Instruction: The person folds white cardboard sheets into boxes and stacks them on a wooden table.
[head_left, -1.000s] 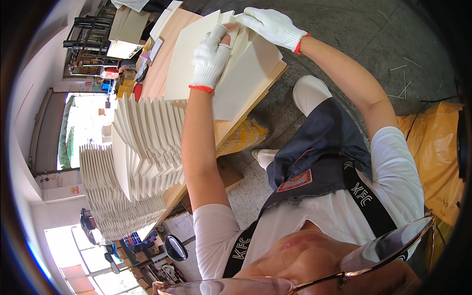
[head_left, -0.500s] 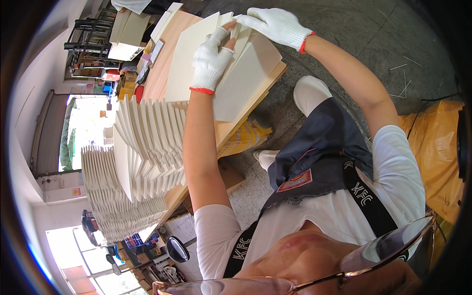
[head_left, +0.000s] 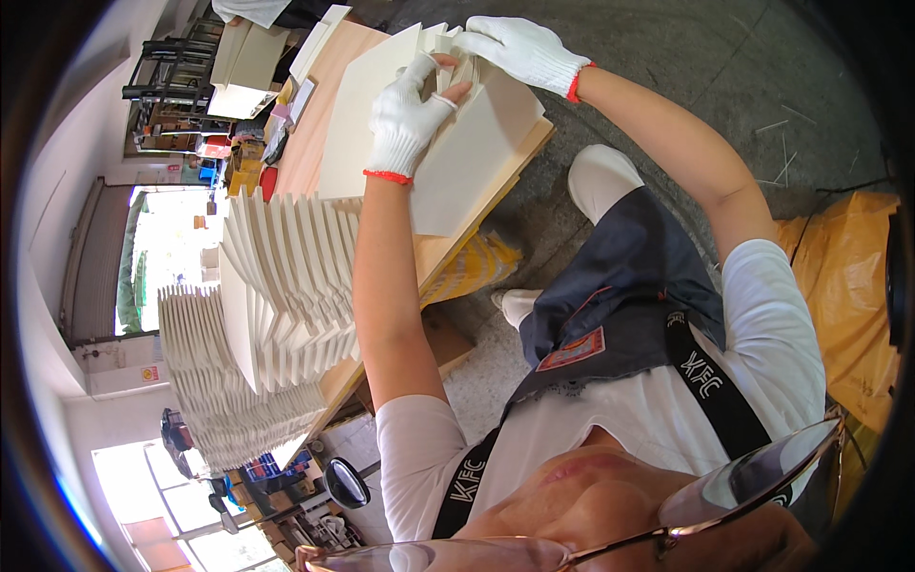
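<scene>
My left hand (head_left: 408, 112), in a white knit glove with some fingertips bare, curls its fingers around the upright part of a cream-white card piece (head_left: 444, 80). At the far end of that piece, my right hand (head_left: 526, 53), gloved with a red cuff, presses its fingers together on the edge. The exact grip there is partly hidden. Under both hands, flat cream card sheets (head_left: 481, 157) lie on a wooden table (head_left: 329, 81). Left of my left forearm rise large stacks of folded white card pieces (head_left: 286, 276), nested in wavy layers.
A round mirror (head_left: 345, 482) stands by the table's near end. Yellow plastic sacking (head_left: 477, 262) sits below the table edge, and an orange sheet (head_left: 848, 286) hangs at the right. Thin white strips (head_left: 786, 157) litter the dark floor. Across the table, another person's sleeve (head_left: 253, 10) shows.
My right hand has shifted slightly left, nearer my left hand. My left fingers have moved a little along the card piece, whose upright folds now stand differently between my hands.
</scene>
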